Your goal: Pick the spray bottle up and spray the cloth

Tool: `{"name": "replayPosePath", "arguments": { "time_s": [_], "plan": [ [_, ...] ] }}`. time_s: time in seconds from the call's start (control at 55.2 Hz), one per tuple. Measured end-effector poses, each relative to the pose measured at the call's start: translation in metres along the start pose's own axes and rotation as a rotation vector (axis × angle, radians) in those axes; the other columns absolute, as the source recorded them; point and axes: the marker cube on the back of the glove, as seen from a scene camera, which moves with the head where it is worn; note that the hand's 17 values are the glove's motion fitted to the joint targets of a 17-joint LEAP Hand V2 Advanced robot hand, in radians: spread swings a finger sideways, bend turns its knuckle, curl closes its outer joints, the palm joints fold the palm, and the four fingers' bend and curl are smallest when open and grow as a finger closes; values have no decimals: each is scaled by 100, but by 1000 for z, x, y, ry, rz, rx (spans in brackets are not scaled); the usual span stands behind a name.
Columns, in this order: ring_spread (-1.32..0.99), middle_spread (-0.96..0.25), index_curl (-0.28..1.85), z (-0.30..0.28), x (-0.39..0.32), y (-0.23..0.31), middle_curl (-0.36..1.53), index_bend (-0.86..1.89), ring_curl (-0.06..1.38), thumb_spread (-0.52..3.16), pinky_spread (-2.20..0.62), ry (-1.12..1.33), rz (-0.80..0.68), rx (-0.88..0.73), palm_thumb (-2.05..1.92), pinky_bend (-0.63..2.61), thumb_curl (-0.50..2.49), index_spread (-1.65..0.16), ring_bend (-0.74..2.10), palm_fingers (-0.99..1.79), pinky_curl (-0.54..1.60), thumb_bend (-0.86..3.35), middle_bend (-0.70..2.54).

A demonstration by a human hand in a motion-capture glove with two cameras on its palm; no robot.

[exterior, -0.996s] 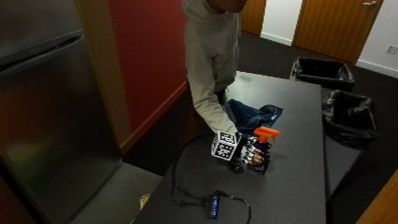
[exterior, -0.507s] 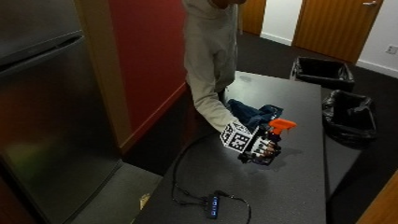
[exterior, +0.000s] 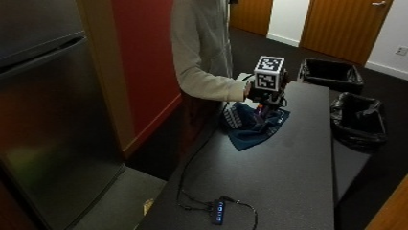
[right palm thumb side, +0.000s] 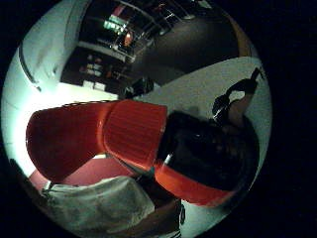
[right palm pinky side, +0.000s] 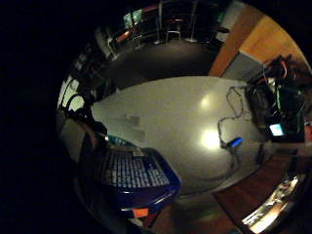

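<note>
Bottle held above the cloth.
The gloved right hand (exterior: 263,94) gripped the spray bottle (exterior: 260,111) over the blue cloth (exterior: 252,125) on the table (exterior: 287,163).

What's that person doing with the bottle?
A person standing at the dark grey table holds a spray bottle with an orange-red trigger head and a blue label in the black-gloved right hand. The bottle is lifted off the table, just above a crumpled dark blue cloth lying near the table's edge. No spray shows. A black cable with a small blue-lit device lies at the table's near end.
</note>
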Motion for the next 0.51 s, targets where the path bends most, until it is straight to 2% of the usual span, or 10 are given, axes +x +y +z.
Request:
{"name": "replayPosePath", "arguments": {
  "time_s": [0.163, 0.308, 0.507],
  "plan": [
    [-20, -12, 44, -13, -42, 17, 43, 18, 39, 33, -21, 207, -130, -121, 89, 42, 69, -24, 53, 131, 37, -4, 35],
    [-20, -12, 44, 3, -83, 38, 43, 18, 39, 32, -21, 350, -245, -221, 88, 42, 70, -24, 53, 131, 37, -4, 36],
    [-20, -12, 45, 35, -111, 60, 43, 18, 39, 32, -21, 578, -304, -292, 88, 42, 71, -24, 53, 131, 37, -4, 36]
  ]
}}
